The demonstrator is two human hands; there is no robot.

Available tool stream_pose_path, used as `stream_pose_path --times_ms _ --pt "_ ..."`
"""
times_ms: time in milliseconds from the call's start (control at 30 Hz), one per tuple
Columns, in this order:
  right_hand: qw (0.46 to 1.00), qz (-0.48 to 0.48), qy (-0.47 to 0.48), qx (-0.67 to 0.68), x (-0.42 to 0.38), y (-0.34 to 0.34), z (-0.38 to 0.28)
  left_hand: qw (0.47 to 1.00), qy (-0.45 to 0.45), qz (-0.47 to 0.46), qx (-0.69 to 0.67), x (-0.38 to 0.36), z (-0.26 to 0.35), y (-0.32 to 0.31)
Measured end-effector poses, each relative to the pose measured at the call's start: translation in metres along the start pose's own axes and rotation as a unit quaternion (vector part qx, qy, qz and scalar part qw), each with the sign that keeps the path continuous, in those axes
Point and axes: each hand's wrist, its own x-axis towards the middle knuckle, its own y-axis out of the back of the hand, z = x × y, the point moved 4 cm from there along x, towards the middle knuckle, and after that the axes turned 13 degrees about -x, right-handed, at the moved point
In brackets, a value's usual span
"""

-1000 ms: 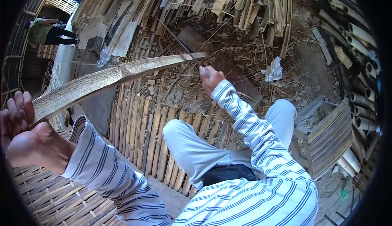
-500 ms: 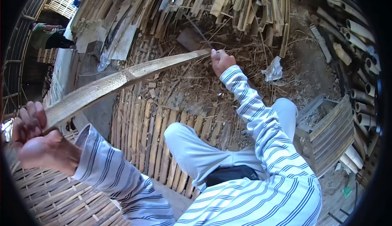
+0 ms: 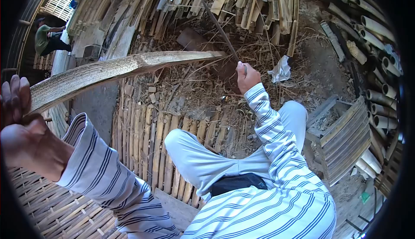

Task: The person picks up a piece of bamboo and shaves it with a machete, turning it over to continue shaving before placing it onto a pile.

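Note:
A long split bamboo strip [image 3: 103, 71] stretches from the left edge toward the middle, slightly bowed. My left hand [image 3: 26, 122] grips its near end, fingers on top and thumb below. My right hand [image 3: 247, 78] is closed on the handle of a long dark blade [image 3: 221, 30], whose tip points up and left toward the bamboo pile. The far end of the strip lies just left of the blade, near my right hand; whether they touch is unclear.
Split bamboo [image 3: 255, 5] is piled ahead. Bamboo tubes [image 3: 382, 96] are stacked at the right. Shavings and crumpled white plastic [image 3: 281, 69] lie on the ground. A bamboo slat floor [image 3: 142, 139] lies before my knees. Another person [image 3: 47, 38] is at the far left.
The blade has come away from the strip's far end, and my right hand has moved slightly right and down. My left hand has shifted left and up with the strip.

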Motion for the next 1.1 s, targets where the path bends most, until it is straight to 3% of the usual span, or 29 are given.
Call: stream_pose_path --times_ms 67,167,233,267,333,433,567,633,700,800,833,933,1000,1033,1100 --pt "1.0 0.001 0.012 -0.001 0.005 0.003 0.001 0.999 0.004 -0.037 -0.004 -0.002 0.003 -0.01" --pt "1.0 0.001 0.007 0.001 0.009 0.004 0.008 0.988 -0.133 0.067 0.028 -0.008 0.027 -0.021" --pt "1.0 0.011 -0.004 -0.001 0.001 -0.003 0.02 0.994 -0.089 0.039 0.057 0.0 0.021 -0.027" --pt "1.0 0.001 -0.012 0.022 -0.002 -0.005 0.022 0.997 -0.055 -0.026 0.055 0.0 0.01 -0.031" --pt "0.999 -0.02 -0.027 0.01 -0.006 -0.015 0.03 0.982 -0.047 -0.007 0.182 -0.014 -0.017 -0.022" --pt "0.999 -0.019 -0.035 0.001 -0.004 -0.03 0.05 0.995 0.019 -0.095 0.01 -0.007 -0.023 -0.035" --pt "0.998 0.005 -0.062 0.02 -0.008 -0.034 0.076 0.996 0.032 -0.067 -0.044 -0.014 -0.024 -0.028" --pt "0.997 -0.002 -0.072 0.019 -0.005 -0.023 0.081 1.0 -0.001 -0.006 -0.012 -0.021 -0.026 -0.023" --pt "0.998 0.022 -0.044 0.036 -0.002 -0.007 0.081 0.994 0.091 0.005 -0.067 -0.009 -0.037 0.003" --pt "0.997 0.002 -0.066 0.05 0.003 0.009 0.084 0.994 0.081 -0.009 -0.074 -0.064 -0.045 -0.012" --pt "0.997 0.004 -0.071 0.04 0.003 0.014 0.083 0.989 0.119 -0.019 -0.091 -0.068 -0.062 0.004" --pt "0.996 -0.002 -0.08 0.023 -0.001 0.017 0.083 0.963 0.219 -0.07 -0.138 -0.041 -0.092 0.056" --pt "0.997 0.004 -0.077 0.01 -0.001 0.012 0.089 0.942 0.259 -0.122 -0.174 -0.022 -0.073 0.068" --pt "0.996 -0.004 -0.085 0.034 -0.003 0.01 0.09 0.981 0.146 -0.078 -0.098 -0.022 -0.056 0.054" --pt "0.992 -0.019 -0.097 0.083 -0.005 0.005 0.089 0.979 0.162 -0.087 -0.087 -0.016 -0.017 0.039"
